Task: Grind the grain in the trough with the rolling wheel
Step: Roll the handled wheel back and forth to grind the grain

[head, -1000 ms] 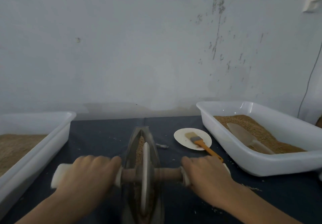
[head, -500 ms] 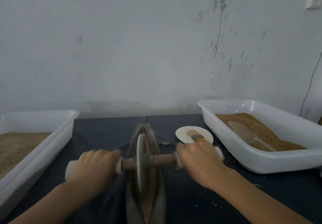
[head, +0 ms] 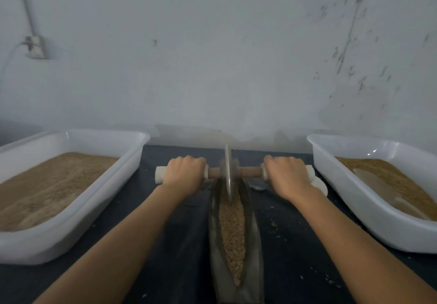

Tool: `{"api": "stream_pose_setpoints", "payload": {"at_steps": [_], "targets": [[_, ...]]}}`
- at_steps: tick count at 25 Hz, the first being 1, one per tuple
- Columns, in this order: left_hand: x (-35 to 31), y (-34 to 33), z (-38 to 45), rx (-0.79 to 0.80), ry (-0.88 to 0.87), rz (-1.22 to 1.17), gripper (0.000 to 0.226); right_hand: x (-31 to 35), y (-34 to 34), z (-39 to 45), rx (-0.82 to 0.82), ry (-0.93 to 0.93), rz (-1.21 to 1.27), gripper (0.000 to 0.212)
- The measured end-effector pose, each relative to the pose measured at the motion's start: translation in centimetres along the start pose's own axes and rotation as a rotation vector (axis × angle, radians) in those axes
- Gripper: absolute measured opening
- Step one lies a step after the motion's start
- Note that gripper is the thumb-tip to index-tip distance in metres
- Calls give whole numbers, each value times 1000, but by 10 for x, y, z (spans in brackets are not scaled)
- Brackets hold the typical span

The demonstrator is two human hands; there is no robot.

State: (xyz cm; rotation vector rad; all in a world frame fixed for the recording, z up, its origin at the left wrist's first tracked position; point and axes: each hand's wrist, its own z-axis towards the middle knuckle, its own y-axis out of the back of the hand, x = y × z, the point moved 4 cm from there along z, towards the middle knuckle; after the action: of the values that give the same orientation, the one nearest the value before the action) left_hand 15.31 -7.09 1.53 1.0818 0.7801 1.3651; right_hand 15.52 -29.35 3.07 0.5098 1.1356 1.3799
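Brown grain (head: 231, 228) in trough (head: 253, 230), tubs (head: 78, 211) likewise

A thin, pale rolling wheel (head: 228, 173) is standing upright on its edge at the far end of a long, narrow, dark trough (head: 250, 211), its wooden axle lying crosswise, while coarse brown grain (head: 231, 228) is filling the groove toward the near tip.
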Motion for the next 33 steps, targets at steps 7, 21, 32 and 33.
{"api": "stream_pose_setpoints", "payload": {"at_steps": [7,21,32,33], "targets": [[5,16,-113,-100,-237,36,49,2,37,-117,-156,239,54,50],[6,-2,-62,51,-117,-52,30,4,17,-71,-61,143,-75,36],[6,-2,-2,-9,-76,-41,14,0,2,-17,-33,4,-88,17],[9,-7,3,-3,-45,-84,16,2,5,-6,-59,12,-103,16]]}}
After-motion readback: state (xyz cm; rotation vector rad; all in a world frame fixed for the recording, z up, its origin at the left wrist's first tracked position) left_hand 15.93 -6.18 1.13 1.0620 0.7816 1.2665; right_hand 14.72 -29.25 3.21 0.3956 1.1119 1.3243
